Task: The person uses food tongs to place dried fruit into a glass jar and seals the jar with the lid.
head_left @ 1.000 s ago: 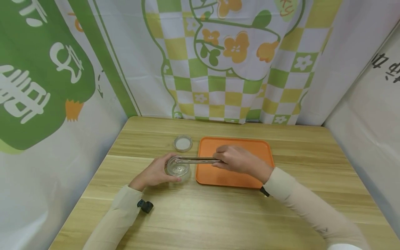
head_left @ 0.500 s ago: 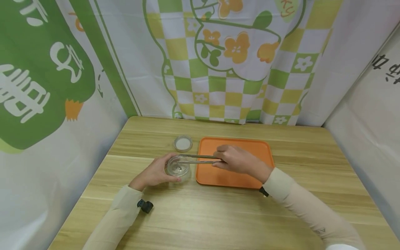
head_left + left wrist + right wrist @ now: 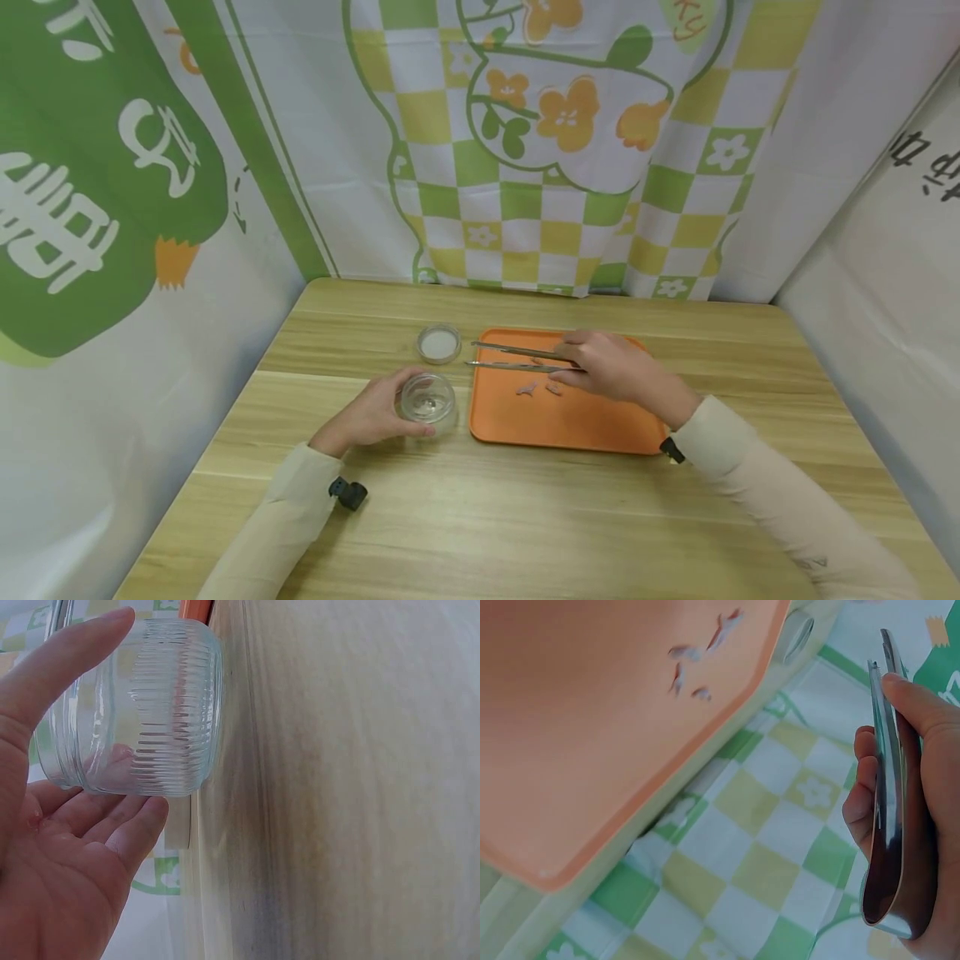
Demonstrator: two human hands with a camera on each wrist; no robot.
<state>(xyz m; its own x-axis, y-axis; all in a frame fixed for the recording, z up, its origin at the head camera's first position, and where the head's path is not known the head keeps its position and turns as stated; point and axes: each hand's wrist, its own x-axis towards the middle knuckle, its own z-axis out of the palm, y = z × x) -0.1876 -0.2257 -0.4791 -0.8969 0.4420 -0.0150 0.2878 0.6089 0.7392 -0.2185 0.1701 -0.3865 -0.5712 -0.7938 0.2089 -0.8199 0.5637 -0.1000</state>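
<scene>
My left hand (image 3: 371,415) holds a small clear glass jar (image 3: 176,697) around its side, thumb on the near side and fingers on the far side. The jar stands upright on the table, its ribbed wall showing in the left wrist view. With my right hand (image 3: 611,367) I grip metal tongs (image 3: 889,795). Their two arms are spread and nothing is between the tips, which point left past the left edge of an orange tray (image 3: 525,425). Several small greyish-pink pieces (image 3: 527,389) lie on the tray below the tongs.
A round, shallow glass lid (image 3: 439,343) lies behind the jar, left of the tray's back corner. The wooden table (image 3: 480,517) meets a patterned curtain (image 3: 517,200) at its back edge, with hanging cloths on both sides.
My right hand has drawn the tongs out of the jar and moved right over the tray. The tong tips are apart. Small pieces now show on the tray; my left hand stays put.
</scene>
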